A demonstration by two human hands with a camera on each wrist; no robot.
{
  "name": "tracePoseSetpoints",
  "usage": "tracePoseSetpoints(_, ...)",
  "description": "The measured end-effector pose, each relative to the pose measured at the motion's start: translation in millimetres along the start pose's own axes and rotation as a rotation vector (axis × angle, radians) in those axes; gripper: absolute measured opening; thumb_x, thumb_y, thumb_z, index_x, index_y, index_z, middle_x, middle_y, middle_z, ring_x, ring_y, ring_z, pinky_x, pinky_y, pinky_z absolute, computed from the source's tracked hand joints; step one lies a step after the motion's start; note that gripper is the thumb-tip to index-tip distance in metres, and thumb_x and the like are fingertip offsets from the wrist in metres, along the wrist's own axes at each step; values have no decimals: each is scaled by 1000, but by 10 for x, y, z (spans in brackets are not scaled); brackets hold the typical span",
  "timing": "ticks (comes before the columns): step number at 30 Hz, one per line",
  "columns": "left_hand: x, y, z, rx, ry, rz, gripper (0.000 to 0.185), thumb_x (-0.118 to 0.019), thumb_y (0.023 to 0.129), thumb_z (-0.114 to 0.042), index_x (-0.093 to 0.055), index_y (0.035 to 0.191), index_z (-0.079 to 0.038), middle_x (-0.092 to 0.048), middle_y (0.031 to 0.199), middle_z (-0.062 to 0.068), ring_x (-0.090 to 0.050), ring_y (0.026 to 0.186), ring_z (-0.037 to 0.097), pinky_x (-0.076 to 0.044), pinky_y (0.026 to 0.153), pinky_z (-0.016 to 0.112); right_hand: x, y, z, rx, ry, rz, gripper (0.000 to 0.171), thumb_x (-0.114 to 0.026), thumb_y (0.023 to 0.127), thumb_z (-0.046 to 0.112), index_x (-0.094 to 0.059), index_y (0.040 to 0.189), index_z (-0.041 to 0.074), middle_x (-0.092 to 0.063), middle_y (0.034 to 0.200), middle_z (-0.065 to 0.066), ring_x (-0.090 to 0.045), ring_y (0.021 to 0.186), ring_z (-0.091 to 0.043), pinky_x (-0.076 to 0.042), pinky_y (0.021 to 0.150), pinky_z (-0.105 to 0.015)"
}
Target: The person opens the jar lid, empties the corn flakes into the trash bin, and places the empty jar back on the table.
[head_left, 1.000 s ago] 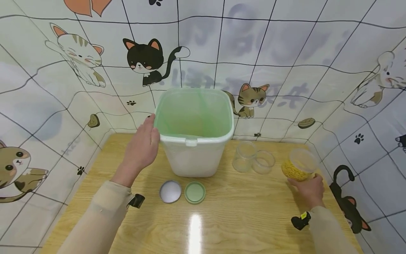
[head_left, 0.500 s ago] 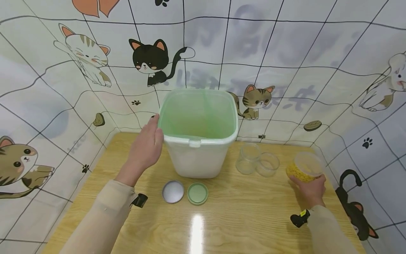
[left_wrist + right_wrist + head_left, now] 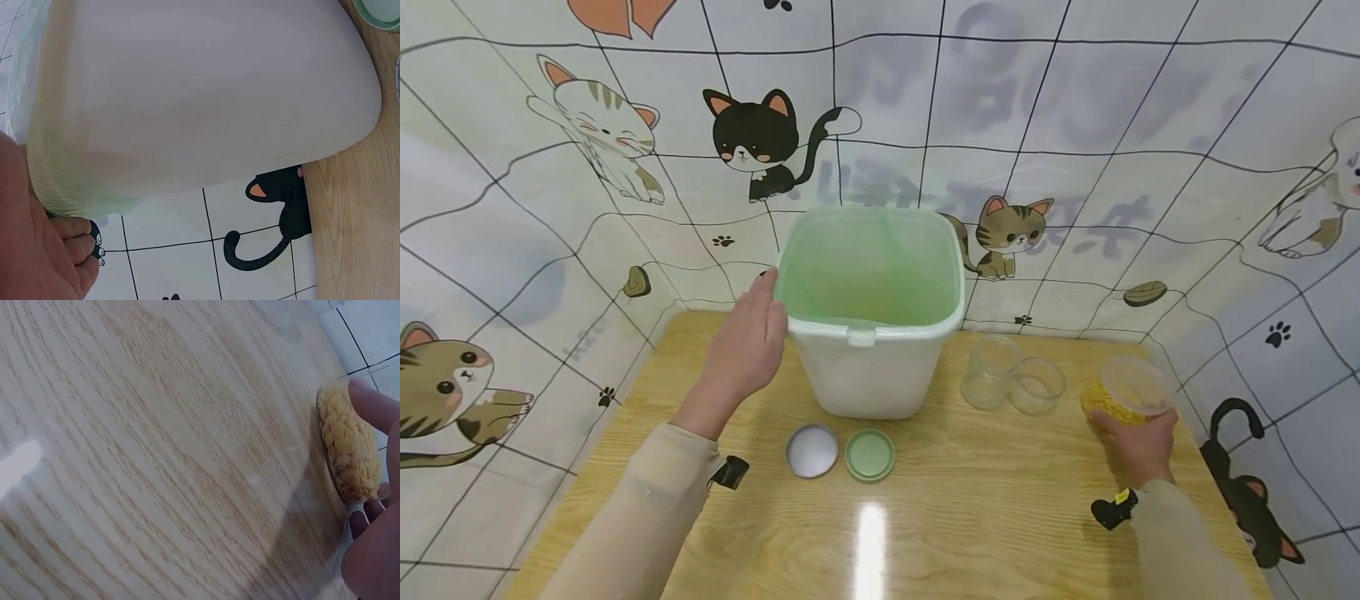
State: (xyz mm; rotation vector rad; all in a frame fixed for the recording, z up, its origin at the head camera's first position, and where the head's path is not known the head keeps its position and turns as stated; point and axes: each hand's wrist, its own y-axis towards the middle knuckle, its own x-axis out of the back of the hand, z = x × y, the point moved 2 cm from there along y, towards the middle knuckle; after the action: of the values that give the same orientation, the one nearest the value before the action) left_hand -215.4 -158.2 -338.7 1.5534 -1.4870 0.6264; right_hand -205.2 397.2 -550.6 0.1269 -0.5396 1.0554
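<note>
the clear jar of yellow kernels [image 3: 1122, 398] sits at about 3 o'clock on the wooden table [image 3: 970, 517], close to the right edge, and the right hand [image 3: 1138, 450] grasps it from the near side, fingers curled round its lower wall; the right wrist view shows a fingertip [image 3: 375, 403] lying over the yellow filling and the jar's base down on the wood. just beside it, toward 2 o'clock of the table's middle, two empty clear jars [image 3: 1013, 383] stand touching each other. the white bin with a green liner [image 3: 868, 312] stands at 12 o'clock, upright and open at the top. the left hand [image 3: 743, 354] lies flat against the bin's left side at 10 o'clock, fingers straight and reaching the rim, gripping nothing. in front of the bin, at the table's centre, a silver lid [image 3: 812, 451] and a green lid [image 3: 869, 455] lie flat side by side, barely apart. a cat-print cloth [image 3: 1075, 150] walls the table on three sides.
</note>
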Motion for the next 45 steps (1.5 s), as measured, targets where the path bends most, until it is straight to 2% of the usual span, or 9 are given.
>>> tracePoseSetpoints(4,7,3,-8,-11,0,-8,60,-12,103,-32,-15,156,-4,-21,162,16,-19,150,35,-17,125,48,3,-13,11,58,-23,-29,100,-80,79,36,-18,154,13,-32,153,-16,-32,140,-35,-26,119,-54)
tracePoseSetpoints(6,11,6,-15,-17,2,-10,60,-12,103,-32,-15,156,-4,-22,161,17,-20,150,35,-17,125,48,9,-24,12,68,-43,-27,98,-80,79,37,-21,153,11,-35,151,-16,-34,139,-34,-27,119,-54)
tracePoseSetpoints(11,16,5,-26,-13,14,10,61,-11,103,-32,-14,156,-4,-21,162,17,-17,151,34,-16,125,48,42,-47,-17,5,-42,30,107,-76,81,44,-6,154,10,-23,157,-20,-25,143,-41,-22,119,-58)
tracePoseSetpoints(17,14,2,-33,-9,22,19,61,-11,103,-32,-13,156,-4,-20,162,15,-15,152,32,-16,125,47,94,-79,-37,-27,-83,69,113,-72,81,52,3,154,8,-16,158,-26,-22,143,-45,-21,118,-60)
tracePoseSetpoints(25,13,9,-30,-12,27,19,60,-12,103,-31,-14,156,-3,-20,163,13,-15,152,31,-15,125,46,143,-107,-15,-9,-130,78,114,-71,81,54,-4,154,-1,-19,156,-30,-25,140,-47,-23,117,-62)
tracePoseSetpoints(32,27,20,-27,-18,21,20,60,-13,103,-31,-14,156,-2,-19,163,15,-14,152,33,-15,125,47,239,-159,67,7,-93,130,113,-70,82,56,-1,153,0,-17,156,-30,-24,139,-47,-24,115,-64)
tracePoseSetpoints(39,27,18,-5,-2,7,31,61,-12,103,-34,-11,157,-6,-17,163,13,-13,152,31,-15,125,47,276,-222,249,117,-57,192,111,-75,83,42,2,153,4,-12,158,-27,-15,143,-48,-14,117,-66)
tracePoseSetpoints(42,32,15,-3,-7,-7,31,61,-12,103,-34,-12,157,-6,-17,164,11,-13,153,31,-15,125,47,291,-261,333,179,-79,233,108,-75,84,39,-1,154,2,-16,157,-29,-17,141,-49,-14,115,-69)
tracePoseSetpoints(45,37,13,1,-18,-25,23,61,-13,103,-35,-12,157,-6,-17,164,11,-13,153,30,-14,126,46,308,-294,409,233,-119,267,105,-75,85,38,-4,154,1,-20,155,-31,-21,138,-49,-19,112,-70)
